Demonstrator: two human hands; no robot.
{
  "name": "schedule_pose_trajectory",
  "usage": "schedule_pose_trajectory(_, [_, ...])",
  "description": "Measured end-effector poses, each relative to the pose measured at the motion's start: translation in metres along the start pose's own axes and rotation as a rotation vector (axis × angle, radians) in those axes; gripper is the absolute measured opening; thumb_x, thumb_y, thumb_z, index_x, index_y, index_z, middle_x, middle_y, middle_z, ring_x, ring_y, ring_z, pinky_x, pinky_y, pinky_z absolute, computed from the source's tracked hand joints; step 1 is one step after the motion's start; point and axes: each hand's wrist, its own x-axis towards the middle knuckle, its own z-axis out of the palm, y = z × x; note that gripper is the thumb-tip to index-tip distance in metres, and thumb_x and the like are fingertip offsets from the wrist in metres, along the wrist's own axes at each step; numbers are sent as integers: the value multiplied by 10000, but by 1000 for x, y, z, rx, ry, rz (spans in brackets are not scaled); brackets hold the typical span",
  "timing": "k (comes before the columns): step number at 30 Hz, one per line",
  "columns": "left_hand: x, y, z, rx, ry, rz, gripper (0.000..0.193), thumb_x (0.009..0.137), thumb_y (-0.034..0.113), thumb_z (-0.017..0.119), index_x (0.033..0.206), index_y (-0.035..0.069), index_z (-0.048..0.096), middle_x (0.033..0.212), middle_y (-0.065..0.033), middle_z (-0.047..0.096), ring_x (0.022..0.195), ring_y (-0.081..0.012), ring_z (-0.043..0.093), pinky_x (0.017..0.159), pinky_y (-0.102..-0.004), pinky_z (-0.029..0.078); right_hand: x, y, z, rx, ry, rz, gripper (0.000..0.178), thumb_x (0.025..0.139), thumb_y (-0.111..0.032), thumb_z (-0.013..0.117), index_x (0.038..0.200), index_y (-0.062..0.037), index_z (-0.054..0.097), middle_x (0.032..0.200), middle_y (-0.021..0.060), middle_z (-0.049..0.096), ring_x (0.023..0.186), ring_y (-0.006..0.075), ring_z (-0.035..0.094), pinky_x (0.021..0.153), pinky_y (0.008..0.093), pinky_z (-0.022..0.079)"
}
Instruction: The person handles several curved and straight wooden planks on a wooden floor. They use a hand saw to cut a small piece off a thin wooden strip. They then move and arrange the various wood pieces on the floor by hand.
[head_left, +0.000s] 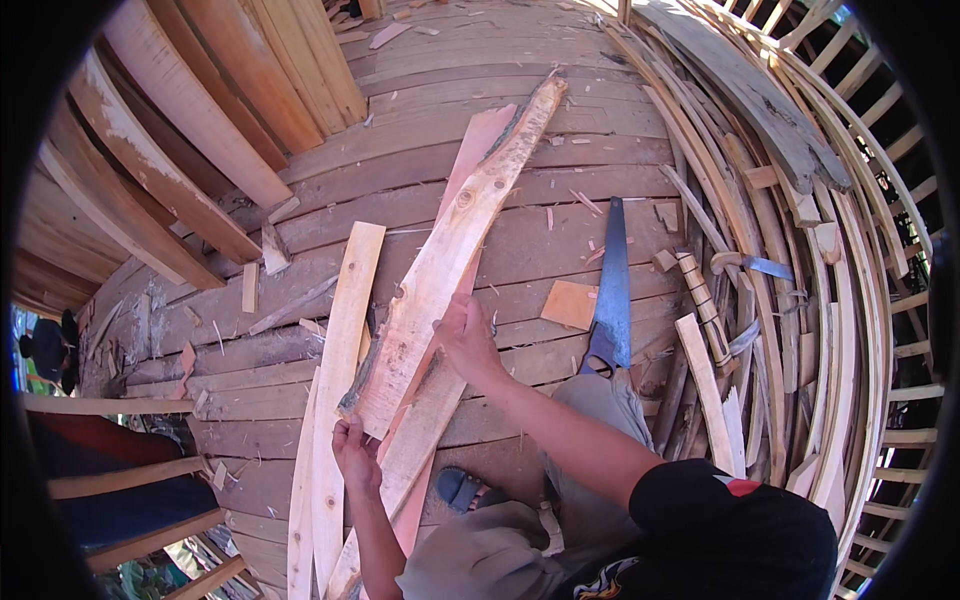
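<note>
A long rough-edged wooden plank point(432, 260), with bark along part of its left side, slants up and to the right in front of me. My left hand point(357, 455) is closed on its near end, thumb on top. Partway up the right edge, my right hand point(467, 340) grips the same plank, its fingertips partly hidden. Beneath it lie a pinkish board point(478, 150) and another bark-edged board point(432, 410). Left of it, a pale straight board point(345, 330) lies on the floor. To the right of my right hand, a handsaw point(614, 280) rests near my knee.
Loose offcuts, such as a square wood piece point(570, 304), lie about the plank floor point(540, 240). Stacked timber point(770, 300) lines the right side, with a sheathed blade point(705, 305) beside it. Thick boards point(190, 120) lean at the upper left. Floor openings point(130, 480) show at the lower left.
</note>
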Motion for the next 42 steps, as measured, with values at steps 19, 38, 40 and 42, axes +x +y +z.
schedule_pose_trajectory(19, [-374,-92,-390,-45,1155,-7,276,977,238,565,1122,18,646,907,-20,652,751,-137,597,656,-299,463,-101,-12,61,-1179,-1380,-630,1121,581,-278,900,1518,-159,296,1527,142,362,1412,303,364,1167,573,217])
schedule_pose_trajectory(38, [-322,-125,-553,593,1256,-138,744,975,407,528,1500,-53,270,1518,-243,353,1367,-343,402,1135,-434,306,-134,38,74,-1043,-1329,-1110,897,608,-261,824,1390,-81,423,1209,189,532,1094,339,587,1023,569,345])
schedule_pose_trajectory(40, [-351,-110,-556,767,1213,-87,718,977,401,533,1500,-30,298,1532,-232,335,1397,-335,362,1149,-437,287,-158,36,105,-964,-1315,-1171,896,608,-274,820,1388,-65,431,1208,180,526,1103,328,577,990,550,367])
schedule_pose_trajectory(42, [-335,-87,-466,748,1086,-94,695,981,392,536,1503,-8,311,1536,-216,335,1402,-326,358,1146,-433,292,-178,43,134,-938,-1280,-1181,895,613,-284,807,1393,-53,434,1198,168,519,1130,321,555,971,530,378])
